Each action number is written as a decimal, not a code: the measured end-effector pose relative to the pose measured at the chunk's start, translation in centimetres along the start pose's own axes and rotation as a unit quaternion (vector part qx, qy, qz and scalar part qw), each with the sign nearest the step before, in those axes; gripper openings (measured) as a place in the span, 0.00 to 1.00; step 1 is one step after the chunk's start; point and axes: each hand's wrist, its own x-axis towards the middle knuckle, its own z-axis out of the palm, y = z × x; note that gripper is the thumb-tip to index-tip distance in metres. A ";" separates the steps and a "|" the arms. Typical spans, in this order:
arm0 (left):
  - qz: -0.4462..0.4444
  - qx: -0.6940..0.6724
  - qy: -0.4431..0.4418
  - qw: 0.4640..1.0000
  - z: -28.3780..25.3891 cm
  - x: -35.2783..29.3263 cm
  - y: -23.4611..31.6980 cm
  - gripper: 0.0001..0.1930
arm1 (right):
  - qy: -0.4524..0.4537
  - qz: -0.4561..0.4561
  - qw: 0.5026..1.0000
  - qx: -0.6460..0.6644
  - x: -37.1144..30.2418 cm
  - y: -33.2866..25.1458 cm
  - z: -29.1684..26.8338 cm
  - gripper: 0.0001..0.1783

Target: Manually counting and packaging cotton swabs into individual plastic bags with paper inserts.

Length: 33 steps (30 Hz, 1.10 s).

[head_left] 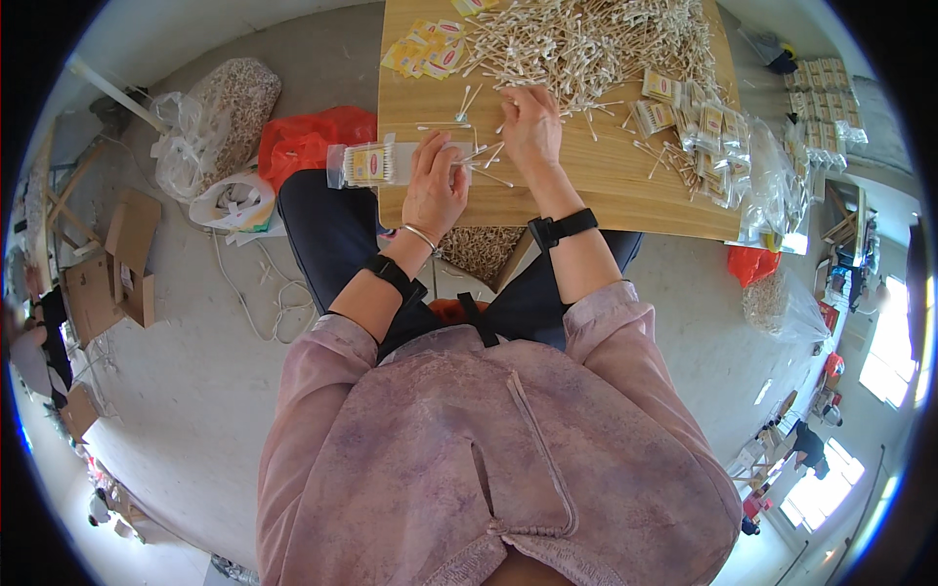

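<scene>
Loose cotton swabs point(596, 54) form a large heap on the wooden table point(606, 176). My left hand point(437, 186) is closed near the table's front edge, with a few swabs sticking out from its fingers toward the right. Just left of it, a clear bag packed with swabs and a yellow card point(367, 164) lies over the table's left edge. My right hand point(532, 129) rests at the near side of the heap, fingers curled down; what they pinch is hidden. A few stray swabs point(467, 103) lie between the hands and the heap.
Yellow printed cards point(427, 49) lie at the table's far left. Filled small bags point(715, 142) pile up on the right edge. A red plastic bag point(318, 137) and a large sack of swabs point(234, 103) stand left of the table. Under it sits a swab-filled box point(479, 252).
</scene>
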 end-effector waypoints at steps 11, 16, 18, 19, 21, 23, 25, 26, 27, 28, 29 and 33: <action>-0.002 -0.003 0.001 1.000 0.1 -0.1 0.1 0.13 | -0.116 -0.155 0.975 -0.105 0.6 -1.0 0.3 0.08; -0.011 -0.004 0.003 1.000 -0.1 0.2 0.5 0.16 | -0.099 -0.202 0.969 -0.098 0.5 -0.9 0.7 0.09; -0.014 -0.008 0.003 1.000 -0.1 0.2 0.5 0.17 | -0.095 -0.223 0.965 -0.100 0.7 -0.8 0.9 0.10; -0.018 -0.012 0.004 1.000 -0.1 0.3 0.5 0.17 | -0.111 -0.217 0.965 -0.102 0.8 -0.8 1.0 0.09; -0.024 -0.019 0.001 1.000 -0.1 0.2 0.6 0.18 | -0.127 -0.211 0.964 -0.104 1.0 -0.9 1.2 0.09; -0.030 -0.027 -0.001 0.999 -0.1 0.2 0.7 0.19 | -0.140 -0.178 0.964 -0.141 1.2 -1.2 1.3 0.06; -0.037 -0.009 -0.012 0.999 -0.1 0.1 0.7 0.20 | -0.138 -0.172 0.964 -0.152 1.1 -1.4 1.5 0.06; -0.037 -0.010 -0.012 0.999 0.0 0.1 0.7 0.20 | -0.137 -0.165 0.963 -0.162 1.0 -1.6 1.6 0.07; -0.035 -0.011 -0.013 0.999 0.0 0.1 0.6 0.19 | -0.137 -0.166 0.963 -0.162 0.9 -1.8 1.8 0.07; -0.033 -0.013 -0.014 0.999 -0.1 0.0 0.6 0.19 | -0.148 -0.151 0.967 -0.141 0.6 -2.1 2.0 0.08; -0.033 -0.013 -0.014 0.999 0.1 0.0 0.6 0.19 | -0.158 -0.136 0.971 -0.119 0.4 -2.3 2.0 0.09; -0.061 -0.050 0.012 0.997 0.3 -0.4 0.1 0.20 | -0.180 -0.133 0.970 -0.097 -0.2 -2.9 1.7 0.10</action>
